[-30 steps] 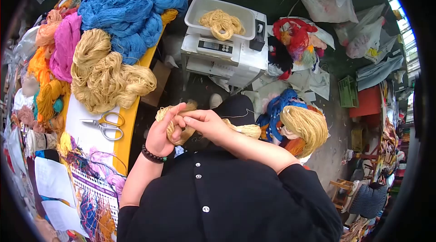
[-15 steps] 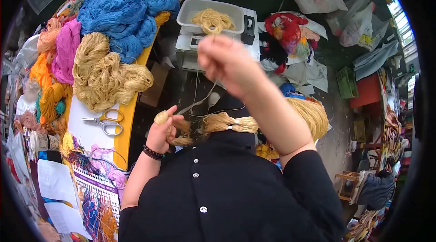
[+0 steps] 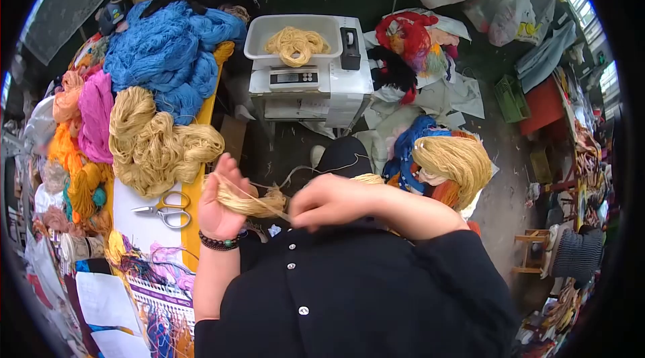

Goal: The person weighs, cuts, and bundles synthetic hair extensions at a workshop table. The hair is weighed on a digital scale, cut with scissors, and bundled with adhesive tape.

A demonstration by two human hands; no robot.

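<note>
A small skein of pale beige yarn (image 3: pixel 245 205) lies across the palm of my left hand (image 3: pixel 222 210), held at the thumb, and its loose end hangs to the right. My right hand (image 3: pixel 329 198) is closed beside it in front of my shirt, slightly blurred. A strand runs from the skein to its fingertips. Another bundle of beige yarn (image 3: pixel 368 178) on my lap is mostly hidden behind my right hand and forearm. Thin loose strands (image 3: pixel 299 171) trail across my leg.
At left, a yellow-edged table carries scissors (image 3: pixel 164 210), a large beige yarn heap (image 3: pixel 151 146) and blue yarn (image 3: pixel 161 49). Ahead, a digital scale (image 3: pixel 293 78) bears a white tub (image 3: pixel 252 45) of beige yarn. More yarn (image 3: pixel 457 163) is piled at right.
My right hand has come down from high in front of the scale to beside my left hand. My left hand has turned its palm up, with the skein across it. The view has shifted slightly.
</note>
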